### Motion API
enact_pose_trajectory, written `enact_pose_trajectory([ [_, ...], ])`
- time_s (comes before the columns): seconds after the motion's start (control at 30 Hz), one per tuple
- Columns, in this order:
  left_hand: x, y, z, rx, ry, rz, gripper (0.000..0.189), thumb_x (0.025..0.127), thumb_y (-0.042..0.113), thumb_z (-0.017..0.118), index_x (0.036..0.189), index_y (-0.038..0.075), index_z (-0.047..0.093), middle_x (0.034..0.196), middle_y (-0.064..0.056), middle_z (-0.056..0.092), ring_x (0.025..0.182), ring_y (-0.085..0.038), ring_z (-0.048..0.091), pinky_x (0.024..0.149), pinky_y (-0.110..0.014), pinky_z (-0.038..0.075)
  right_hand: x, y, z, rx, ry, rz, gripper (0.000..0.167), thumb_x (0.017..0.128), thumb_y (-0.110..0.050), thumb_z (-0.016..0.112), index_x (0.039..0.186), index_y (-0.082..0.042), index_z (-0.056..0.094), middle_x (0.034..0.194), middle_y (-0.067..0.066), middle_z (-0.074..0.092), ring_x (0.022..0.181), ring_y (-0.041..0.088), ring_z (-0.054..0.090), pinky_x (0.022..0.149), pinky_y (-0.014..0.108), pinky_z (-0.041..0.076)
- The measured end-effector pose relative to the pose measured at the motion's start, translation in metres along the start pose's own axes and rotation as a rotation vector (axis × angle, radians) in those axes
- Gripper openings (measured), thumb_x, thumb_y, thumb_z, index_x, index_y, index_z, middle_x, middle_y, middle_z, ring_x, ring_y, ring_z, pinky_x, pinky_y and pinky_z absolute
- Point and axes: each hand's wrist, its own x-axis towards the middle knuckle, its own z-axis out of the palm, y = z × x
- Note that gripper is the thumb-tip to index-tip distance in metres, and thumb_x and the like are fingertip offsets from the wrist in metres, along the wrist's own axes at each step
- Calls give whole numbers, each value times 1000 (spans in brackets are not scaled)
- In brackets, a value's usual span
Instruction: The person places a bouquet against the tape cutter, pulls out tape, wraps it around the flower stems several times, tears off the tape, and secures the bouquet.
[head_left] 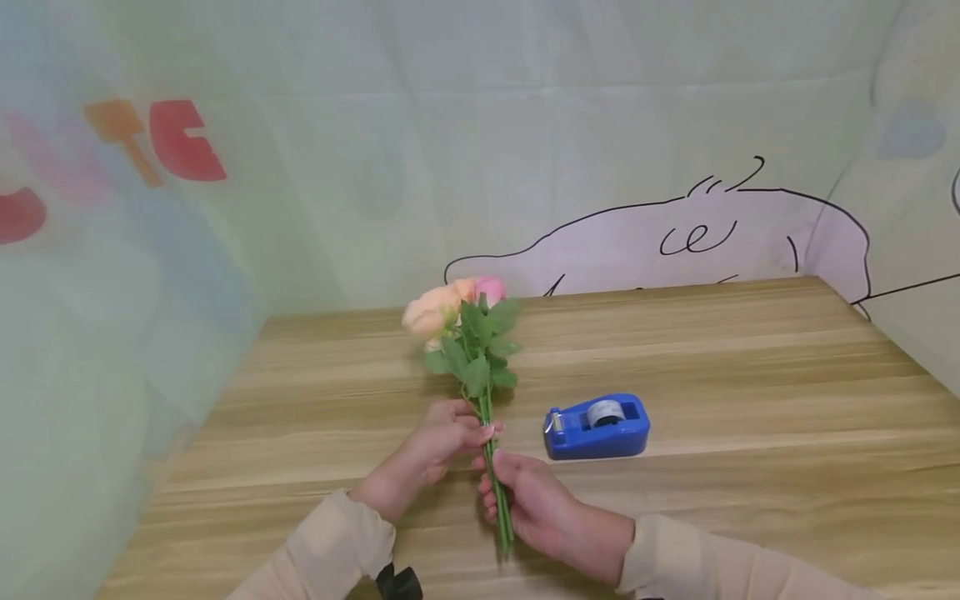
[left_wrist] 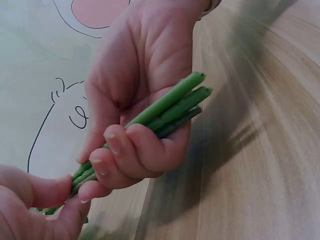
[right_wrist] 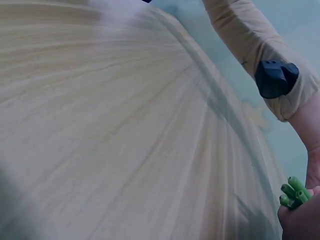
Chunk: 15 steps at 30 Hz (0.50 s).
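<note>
A small bunch of artificial flowers [head_left: 491, 367], with peach and pink blooms, green leaves and long green stems, is held over the table, blooms pointing away from me. My left hand [head_left: 442, 437] pinches the stems below the leaves between thumb and fingers. Just below it, my right hand [head_left: 540, 504] grips the same stems, its fingers curled round them. In the left wrist view the cut stem ends [left_wrist: 182, 102] stick out past the right hand's curled fingers. A blue tape dispenser [head_left: 597, 427] with a roll of tape sits to the right of the bunch, touched by neither hand.
The wood-grain table [head_left: 750, 400] meets a pale printed cloth backdrop [head_left: 390, 167] at its back and left edges. A dark wrist-worn device [right_wrist: 275, 79] sits by the left sleeve. The dispenser stands close to the right hand.
</note>
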Motion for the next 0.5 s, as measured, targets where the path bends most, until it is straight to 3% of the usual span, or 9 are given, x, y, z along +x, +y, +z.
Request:
enact_pose_trajectory([
  [0.13, 0, 0, 1, -20, -3, 0, 34, 85, -12, 54, 117, -20, 45, 107, -29, 61, 92, -24, 65, 82, -30, 52, 0, -3, 0, 8, 40, -13, 24, 100, -16, 41, 102, 3, 56, 71, 0, 51, 60, 7, 44, 57, 17, 40],
  [0.33, 3, 1, -6, -90, -82, -52, 34, 96, 3, 45, 121, -20, 42, 114, -29, 57, 102, -27, 62, 87, -31, 49, -2, -4, 2, 18, 66, -10, 25, 99, -15, 42, 106, 5, 55, 71, 0, 50, 61, 7, 44, 57, 17, 40],
  [0.5, 1, -1, -5, 9, -77, -37, 30, 91, 7, 58, 109, -16, 51, 88, -15, 65, 79, -17, 64, 77, -26, 53, -2, -1, 3, 6, 87, -11, 25, 99, -15, 43, 106, 5, 56, 69, 0, 49, 59, 7, 43, 56, 17, 40],
])
